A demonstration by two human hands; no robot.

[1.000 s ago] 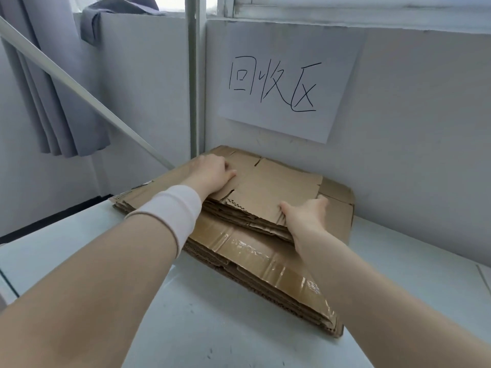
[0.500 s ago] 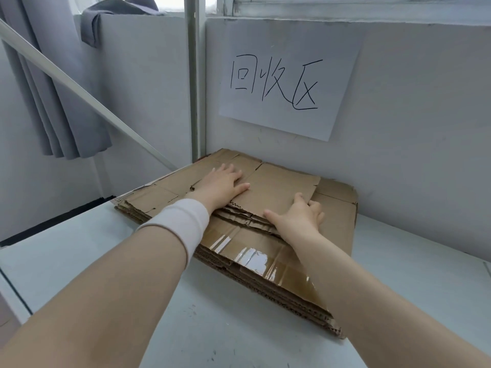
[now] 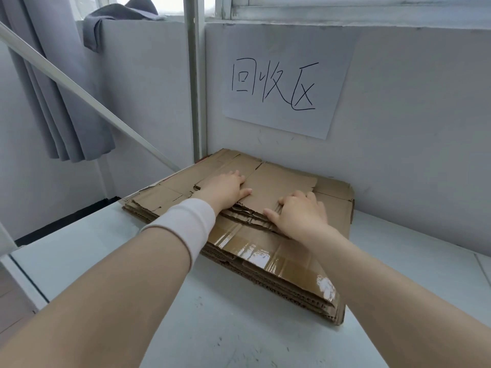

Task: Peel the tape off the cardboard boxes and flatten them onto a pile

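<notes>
We have both hands down on the top flattened box (image 3: 281, 181), which lies flat on the pile (image 3: 337, 216) of cardboard at the far side of the white table (image 3: 212, 328), close against the far wall. The top sheet's long axis runs left to right, roughly along that wall, and its ragged corrugated edge faces us. The sheets under it stick out further towards the near right, where one corner reaches close to the table's middle.

Our left hand (image 3: 225, 187) lies palm down on the left half of the top sheet, fingers straight and together, thumb pointing right. Our right hand (image 3: 300, 211) presses at the sheet's near edge, fingers spread and a little bent, thumb stretched to the left; neither hand is clamped on anything. The two hands are just beside each other but apart. A pale wristband (image 3: 186, 224) sits on the left forearm.

A glossy strip of brown tape (image 3: 265, 251) still lies on a lower sheet, running from under our wrists towards the near right corner.

On the wall above the pile hangs a paper sign (image 3: 287, 81) with handwritten characters. An upright post (image 3: 195, 75) stands at the pile's far left corner, and a slanted white bar (image 3: 87, 96) comes down to it from the left. A grey curtain (image 3: 61, 102) hangs at the far left, with a grey cloth (image 3: 106, 22) draped over the partition top.
</notes>
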